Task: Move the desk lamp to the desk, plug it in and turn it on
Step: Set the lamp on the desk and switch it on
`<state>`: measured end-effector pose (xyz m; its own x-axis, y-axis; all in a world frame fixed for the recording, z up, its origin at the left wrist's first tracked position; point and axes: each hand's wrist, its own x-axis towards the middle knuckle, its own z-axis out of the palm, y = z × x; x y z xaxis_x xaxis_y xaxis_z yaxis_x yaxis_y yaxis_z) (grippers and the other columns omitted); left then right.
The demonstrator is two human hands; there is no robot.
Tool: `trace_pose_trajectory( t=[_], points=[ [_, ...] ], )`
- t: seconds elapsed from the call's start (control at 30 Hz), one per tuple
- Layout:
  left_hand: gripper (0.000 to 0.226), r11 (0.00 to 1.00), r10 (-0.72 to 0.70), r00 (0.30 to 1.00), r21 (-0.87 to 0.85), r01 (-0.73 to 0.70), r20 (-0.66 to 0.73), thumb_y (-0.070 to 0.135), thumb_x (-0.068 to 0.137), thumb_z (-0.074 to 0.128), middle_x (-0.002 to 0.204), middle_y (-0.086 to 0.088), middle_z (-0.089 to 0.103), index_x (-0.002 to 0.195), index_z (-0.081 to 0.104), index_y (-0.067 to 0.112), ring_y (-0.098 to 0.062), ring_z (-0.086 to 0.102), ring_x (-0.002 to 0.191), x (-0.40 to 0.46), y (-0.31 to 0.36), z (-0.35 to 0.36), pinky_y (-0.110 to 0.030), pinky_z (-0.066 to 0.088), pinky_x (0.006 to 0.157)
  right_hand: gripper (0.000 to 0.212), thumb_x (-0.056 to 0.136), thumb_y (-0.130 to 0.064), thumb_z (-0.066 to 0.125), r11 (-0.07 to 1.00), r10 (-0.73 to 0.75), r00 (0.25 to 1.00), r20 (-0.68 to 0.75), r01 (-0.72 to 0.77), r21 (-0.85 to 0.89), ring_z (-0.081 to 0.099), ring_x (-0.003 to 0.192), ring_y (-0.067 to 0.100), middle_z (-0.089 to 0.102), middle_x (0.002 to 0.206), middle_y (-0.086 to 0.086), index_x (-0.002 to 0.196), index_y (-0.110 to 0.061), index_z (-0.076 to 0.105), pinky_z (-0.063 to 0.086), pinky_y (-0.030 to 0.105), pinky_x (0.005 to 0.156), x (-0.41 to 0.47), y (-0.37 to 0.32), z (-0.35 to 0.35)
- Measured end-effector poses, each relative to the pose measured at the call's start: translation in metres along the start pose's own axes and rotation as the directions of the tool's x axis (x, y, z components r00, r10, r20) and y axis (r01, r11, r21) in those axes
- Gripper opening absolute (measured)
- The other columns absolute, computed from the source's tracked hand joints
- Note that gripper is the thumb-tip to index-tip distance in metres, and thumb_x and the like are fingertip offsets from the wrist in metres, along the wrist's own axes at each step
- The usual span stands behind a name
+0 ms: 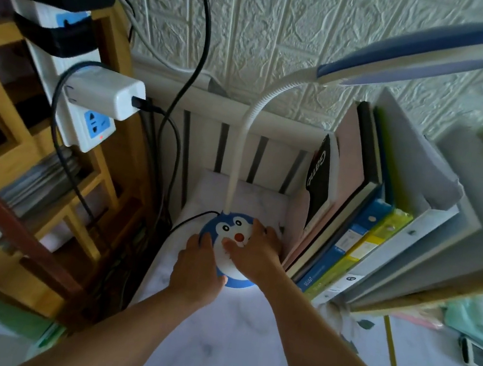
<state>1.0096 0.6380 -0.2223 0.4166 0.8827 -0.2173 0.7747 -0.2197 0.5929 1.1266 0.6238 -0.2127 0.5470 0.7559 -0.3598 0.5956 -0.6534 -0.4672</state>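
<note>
The desk lamp stands on the white marbled desk (pixel 229 337). Its round blue base (pixel 228 228) bears a cartoon face with a red button (pixel 238 237). A white gooseneck (pixel 242 139) rises from the base to the blue and white head (pixel 425 56) at the upper right. My left hand (pixel 199 266) grips the base's left rim. My right hand (pixel 255 249) lies on top of the base, thumb just below the red button. A black cord (pixel 189 220) leaves the base toward the left. On the left hangs a white power strip (pixel 86 122) with a free blue socket.
A white charger (pixel 106 95) and black adapters fill the strip's upper sockets, with cables hanging beside the wooden shelf (pixel 4 147). Upright books and folders (pixel 363 220) stand right of the lamp. A white slatted rail (pixel 224 145) runs behind it. A small device (pixel 480 359) lies at the far right.
</note>
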Motion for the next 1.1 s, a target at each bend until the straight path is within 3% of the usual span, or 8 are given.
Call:
trace_pose_trajectory(
  t=[0.17, 0.33, 0.6, 0.7, 0.83, 0.93, 1.1],
  points=[
    [0.085, 1.000, 0.005, 1.000, -0.012, -0.005, -0.016, 0.019, 0.071, 0.075, 0.142, -0.009, 0.041, 0.141, 0.028, 0.010, -0.026, 0.046, 0.127, 0.001, -0.007, -0.007, -0.039, 0.046, 0.101, 0.087, 0.079, -0.057, 0.055, 0.998, 0.036, 0.999, -0.021, -0.035, 0.055, 0.019, 0.135, 0.036, 0.018, 0.147, 0.011, 0.145, -0.022, 0.010, 0.030, 0.043, 0.107, -0.009, -0.008, 0.008],
    [0.084, 0.999, 0.041, 0.999, -0.023, -0.041, -0.029, 0.017, 0.069, 0.077, 0.139, -0.009, 0.046, 0.139, 0.032, 0.011, -0.026, 0.050, 0.123, 0.000, -0.015, -0.010, -0.039, 0.049, 0.099, 0.092, 0.077, -0.057, 0.059, 0.999, 0.030, 0.998, -0.048, -0.028, 0.042, 0.022, 0.131, 0.035, 0.021, 0.144, 0.012, 0.144, -0.020, 0.010, 0.033, 0.043, 0.104, -0.015, -0.013, 0.016],
    [0.092, 0.991, 0.072, 0.996, 0.107, -0.077, 0.056, 0.023, 0.073, 0.073, 0.146, -0.007, 0.035, 0.146, 0.018, 0.013, -0.024, 0.042, 0.130, -0.005, -0.018, -0.018, -0.035, 0.045, 0.103, 0.090, 0.078, -0.047, 0.063, 0.997, -0.038, 0.998, -0.046, 0.041, 0.060, 0.022, 0.133, 0.033, 0.021, 0.146, 0.010, 0.146, -0.020, 0.009, 0.032, 0.042, 0.108, -0.022, 0.001, 0.017],
    [0.092, 0.986, 0.092, 0.993, 0.135, -0.101, 0.068, 0.019, 0.075, 0.070, 0.147, -0.006, 0.030, 0.147, 0.013, 0.016, -0.023, 0.035, 0.134, -0.011, -0.017, -0.025, -0.037, 0.045, 0.102, 0.086, 0.081, -0.035, 0.062, 0.989, -0.128, 0.989, -0.074, 0.133, 0.059, 0.018, 0.137, 0.031, 0.016, 0.151, 0.009, 0.147, -0.017, 0.010, 0.028, 0.040, 0.112, -0.034, 0.004, 0.015],
    [0.087, 0.915, 0.213, 0.976, 0.343, -0.212, 0.035, 0.021, 0.084, 0.063, 0.158, -0.004, 0.015, 0.149, 0.005, 0.017, -0.023, 0.015, 0.144, -0.023, -0.012, -0.026, -0.040, 0.032, 0.113, 0.079, 0.087, -0.015, 0.055, 0.942, -0.333, 0.938, -0.093, 0.329, -0.061, 0.002, 0.146, 0.025, 0.003, 0.159, 0.003, 0.149, -0.016, 0.006, 0.012, 0.036, 0.118, -0.054, 0.003, 0.025],
    [0.082, 0.895, 0.221, 0.972, 0.379, -0.236, 0.083, 0.021, 0.088, 0.059, 0.160, -0.001, 0.009, 0.149, 0.004, 0.019, -0.020, 0.013, 0.146, -0.029, -0.009, -0.024, -0.039, 0.028, 0.115, 0.081, 0.086, -0.001, 0.051, 0.911, -0.405, 0.913, -0.056, 0.397, -0.116, -0.002, 0.147, 0.020, 0.001, 0.160, -0.001, 0.149, -0.019, 0.004, 0.008, 0.034, 0.118, -0.057, 0.004, 0.027],
    [0.084, 0.900, 0.202, 0.968, 0.361, -0.244, 0.151, 0.019, 0.088, 0.060, 0.161, 0.001, 0.001, 0.150, 0.002, 0.019, -0.020, 0.012, 0.147, -0.033, -0.012, -0.023, -0.035, 0.032, 0.113, 0.082, 0.085, -0.002, 0.049, 0.888, -0.429, 0.903, -0.007, 0.420, -0.188, -0.007, 0.147, 0.018, -0.005, 0.160, -0.004, 0.149, -0.020, 0.001, 0.005, 0.032, 0.117, -0.060, 0.009, 0.028]
  ],
)
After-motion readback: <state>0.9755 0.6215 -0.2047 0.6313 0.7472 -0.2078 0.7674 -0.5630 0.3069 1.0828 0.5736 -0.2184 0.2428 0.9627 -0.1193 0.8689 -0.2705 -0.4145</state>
